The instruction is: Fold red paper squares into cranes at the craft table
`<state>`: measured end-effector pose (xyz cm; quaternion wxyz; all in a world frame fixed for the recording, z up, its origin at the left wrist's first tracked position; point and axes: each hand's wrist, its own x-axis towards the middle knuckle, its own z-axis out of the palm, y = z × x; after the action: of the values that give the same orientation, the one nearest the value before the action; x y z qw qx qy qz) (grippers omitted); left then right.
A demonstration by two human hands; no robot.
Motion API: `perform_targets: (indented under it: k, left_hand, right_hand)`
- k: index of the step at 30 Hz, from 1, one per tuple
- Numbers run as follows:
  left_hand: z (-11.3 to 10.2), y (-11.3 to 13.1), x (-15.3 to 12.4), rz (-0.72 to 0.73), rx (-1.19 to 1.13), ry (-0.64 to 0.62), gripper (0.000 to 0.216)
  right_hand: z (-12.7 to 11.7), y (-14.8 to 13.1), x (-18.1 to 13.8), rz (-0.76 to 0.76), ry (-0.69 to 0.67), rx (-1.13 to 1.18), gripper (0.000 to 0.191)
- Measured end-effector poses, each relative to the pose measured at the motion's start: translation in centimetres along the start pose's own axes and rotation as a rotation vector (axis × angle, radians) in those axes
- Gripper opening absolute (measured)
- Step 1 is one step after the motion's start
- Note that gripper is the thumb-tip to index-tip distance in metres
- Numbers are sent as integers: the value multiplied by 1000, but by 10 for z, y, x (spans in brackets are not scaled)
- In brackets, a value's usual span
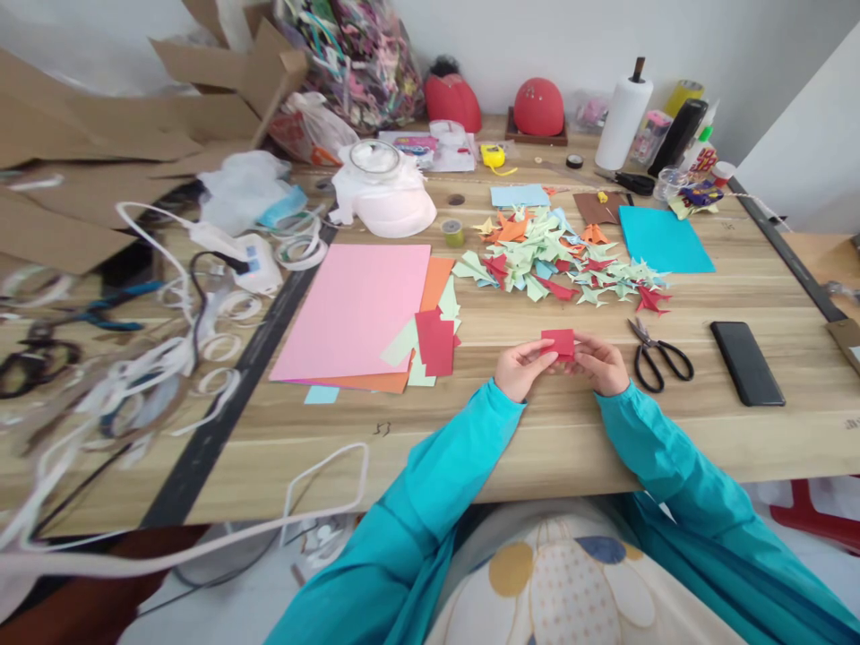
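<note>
A small red piece of paper [558, 341] is held up between both hands, just above the table. My left hand [521, 365] pinches its left edge between thumb and fingers. On the other side, my right hand [603, 364] grips the paper's right edge with its fingertips. Beyond the hands lies a pile of folded paper figures [537, 246] in green, red, orange and blue. To the left, red paper pieces [436, 345] rest over green strips beside a pink sheet [359, 305]. Black-handled scissors [655, 354] lie near my right hand.
A phone [747, 363] lies at the right, and a bright blue sheet [665, 239] behind it. Further back are a yellow tape measure [493, 158], red pincushions [538, 107] and a white thread cone [623, 121]. Cables, tape rolls and a power strip [235, 255] crowd the left.
</note>
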<state>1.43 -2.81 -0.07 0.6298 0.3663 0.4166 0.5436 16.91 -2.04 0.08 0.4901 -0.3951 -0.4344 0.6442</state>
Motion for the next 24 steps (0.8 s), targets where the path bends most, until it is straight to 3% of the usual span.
perform_targets:
  k: [4, 9, 15, 19, 24]
  left_hand:
    - [2, 0, -1, 12, 45, -14, 42]
    - [3, 2, -4, 24, 62, -74, 44]
    - [0, 2, 1, -89, -174, -22, 53]
    - [-2, -2, 3, -145, -139, 0, 43]
    - [-1, -1, 2, -86, -74, 18, 40]
  right_hand:
    - [4, -3, -2, -96, 19, -61, 50]
    - [7, -3, -3, -164, 28, -204, 23]
    - [8, -4, -2, -222, 141, -268, 27]
    - [8, -5, -2, -228, 115, -270, 23]
    - [6, -3, -1, -254, 107, -274, 18]
